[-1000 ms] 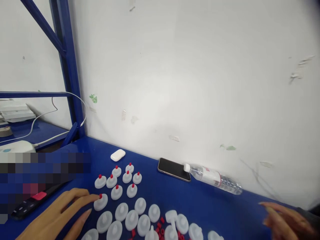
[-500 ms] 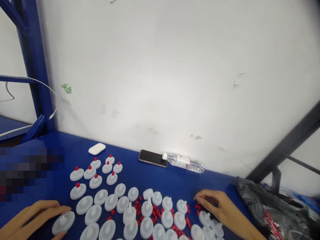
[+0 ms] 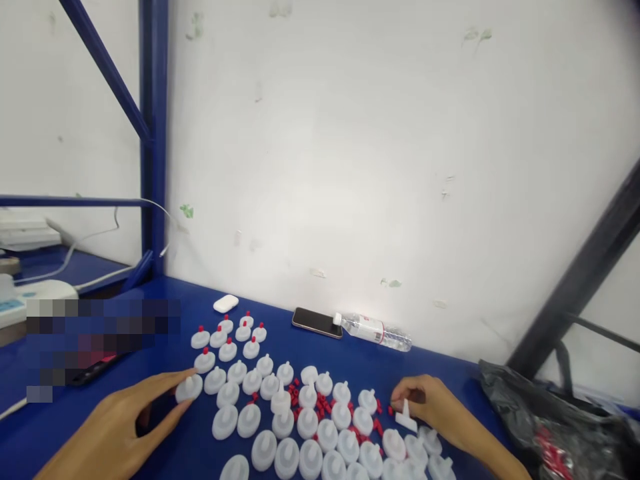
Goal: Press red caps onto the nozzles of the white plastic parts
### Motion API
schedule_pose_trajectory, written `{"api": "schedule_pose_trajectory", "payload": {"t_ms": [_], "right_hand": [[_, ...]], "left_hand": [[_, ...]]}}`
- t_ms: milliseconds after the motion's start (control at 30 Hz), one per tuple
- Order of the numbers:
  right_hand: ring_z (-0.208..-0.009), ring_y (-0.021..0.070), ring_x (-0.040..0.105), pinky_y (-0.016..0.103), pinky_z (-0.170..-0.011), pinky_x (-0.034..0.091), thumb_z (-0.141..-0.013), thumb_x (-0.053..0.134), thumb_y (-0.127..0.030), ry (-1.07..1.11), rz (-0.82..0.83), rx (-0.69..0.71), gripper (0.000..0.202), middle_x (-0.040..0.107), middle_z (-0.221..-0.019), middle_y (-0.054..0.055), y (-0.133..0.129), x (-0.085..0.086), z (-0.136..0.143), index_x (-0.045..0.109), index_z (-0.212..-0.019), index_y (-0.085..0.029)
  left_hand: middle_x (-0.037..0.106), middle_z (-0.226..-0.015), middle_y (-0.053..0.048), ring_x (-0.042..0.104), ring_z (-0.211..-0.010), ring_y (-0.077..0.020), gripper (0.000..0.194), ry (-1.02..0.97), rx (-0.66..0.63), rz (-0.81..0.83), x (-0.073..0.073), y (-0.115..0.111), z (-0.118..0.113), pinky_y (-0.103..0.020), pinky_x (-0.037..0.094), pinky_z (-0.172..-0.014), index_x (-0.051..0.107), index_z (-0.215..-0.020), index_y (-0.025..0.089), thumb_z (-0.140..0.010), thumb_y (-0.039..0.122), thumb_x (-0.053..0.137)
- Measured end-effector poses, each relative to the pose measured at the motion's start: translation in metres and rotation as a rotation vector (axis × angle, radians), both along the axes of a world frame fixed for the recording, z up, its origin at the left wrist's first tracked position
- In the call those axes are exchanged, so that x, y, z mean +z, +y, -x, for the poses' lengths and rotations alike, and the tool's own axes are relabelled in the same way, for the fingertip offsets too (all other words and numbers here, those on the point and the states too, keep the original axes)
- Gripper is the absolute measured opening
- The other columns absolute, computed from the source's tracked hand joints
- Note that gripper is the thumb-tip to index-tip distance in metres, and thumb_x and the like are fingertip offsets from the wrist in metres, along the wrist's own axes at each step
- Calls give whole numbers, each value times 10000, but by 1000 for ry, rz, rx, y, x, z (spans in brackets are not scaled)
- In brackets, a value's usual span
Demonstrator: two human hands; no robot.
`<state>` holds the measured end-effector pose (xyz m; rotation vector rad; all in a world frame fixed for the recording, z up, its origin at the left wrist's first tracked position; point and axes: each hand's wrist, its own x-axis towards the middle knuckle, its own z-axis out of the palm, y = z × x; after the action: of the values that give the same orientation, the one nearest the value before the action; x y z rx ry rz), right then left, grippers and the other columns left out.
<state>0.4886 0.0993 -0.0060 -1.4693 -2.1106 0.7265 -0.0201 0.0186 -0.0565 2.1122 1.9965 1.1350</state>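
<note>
One white, disc-shaped plastic cap (image 3: 189,389) sits pinched by its rim in your left hand (image 3: 127,413), at the blue tabletop (image 3: 283,337); steady it spout-up. Your right hand (image 3: 435,407) curls beside red plastic bits (image 3: 391,411), grip unclear.

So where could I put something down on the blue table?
There's bare blue table between the bottle and the right hand, and another patch between the phone and the red-capped pieces. It's crowded nearer you, where uncapped white pieces and loose red caps lie close together.

White disc (image 3: 188,391) in left fingers (image 3: 173,380), now closer to red-tipped discs (image 3: 205,363)
</note>
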Motion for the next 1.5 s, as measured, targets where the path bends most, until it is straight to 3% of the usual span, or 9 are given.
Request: {"api": "schedule_pose_trajectory", "payload": {"t_ms": [200,400,600,800,1000,1167,1267,1333,1500], "right_hand": [[-630,185,664,250,-577,458,-822,708,-361,19,-61,33,183,751,-673,7,0,-3,-1,784,-738,-217],[-733,211,704,283,-686,539,-891,654,-476,86,-113,-15,278,754,-765,16,-1,5,-4,735,-821,-220],[-790,240,725,343,-747,584,-907,606,-567,117,-260,-131,404,776,-943,60,4,6,-6,765,-1107,-253],[-821,249,716,332,-762,567,-892,643,-561,84,-427,-200,337,779,-946,53,-3,11,13,777,-916,-253],[-660,225,697,307,-692,560,-848,688,-594,105,-556,-284,355,743,-706,5,-12,11,32,780,-917,-258],[-619,213,696,290,-623,574,-813,741,-599,301,-551,-278,360,772,-734,31,-25,21,69,803,-817,-244],[-616,203,690,291,-592,589,-757,803,-585,524,-467,-205,368,800,-841,71,-32,35,108,791,-767,-217],[-573,181,663,281,-545,569,-690,866,-560,644,-383,-119,376,798,-829,81,-35,43,137,759,-702,-200],[-605,172,670,255,-542,516,-621,935,-482,768,-125,84,371,793,-788,67,-42,35,189,718,-681,-188]], "left_hand": [[778,-1111,35,642,-578,-202,425,21,-51,-7,4,-3,-2,-334,610,-615,698,-1216,384,-876,609,579],[748,-1138,30,621,-566,-174,434,-36,-54,24,11,-8,-10,-310,587,-594,662,-1256,357,-909,594,551],[721,-1138,-20,669,-665,-195,535,-17,-108,21,16,-12,-7,-281,582,-614,565,-1408,336,-916,544,571],[623,-1405,-39,656,-695,-186,519,-46,-124,87,18,-15,-10,-303,589,-651,565,-1390,350,-931,592,545],[756,-1088,5,609,-560,-182,475,-48,-127,4,20,-17,-16,-305,583,-567,615,-1354,380,-924,566,534],[745,-787,23,660,-512,-237,399,-20,-141,-191,16,-7,-26,-334,611,-506,700,-1218,434,-878,563,538],[787,-1005,-5,765,-905,-309,368,19,-173,-304,30,4,-44,-355,663,-765,708,-1196,432,-873,549,576],[755,-1151,-27,751,-999,-288,391,52,-271,-267,42,10,-60,-362,634,-900,650,-1297,419,-928,474,532],[703,-1226,-73,731,-1044,-315,427,112,-385,-282,52,17,-85,-401,662,-795,603,-1312,445,-892,392,540]]}}
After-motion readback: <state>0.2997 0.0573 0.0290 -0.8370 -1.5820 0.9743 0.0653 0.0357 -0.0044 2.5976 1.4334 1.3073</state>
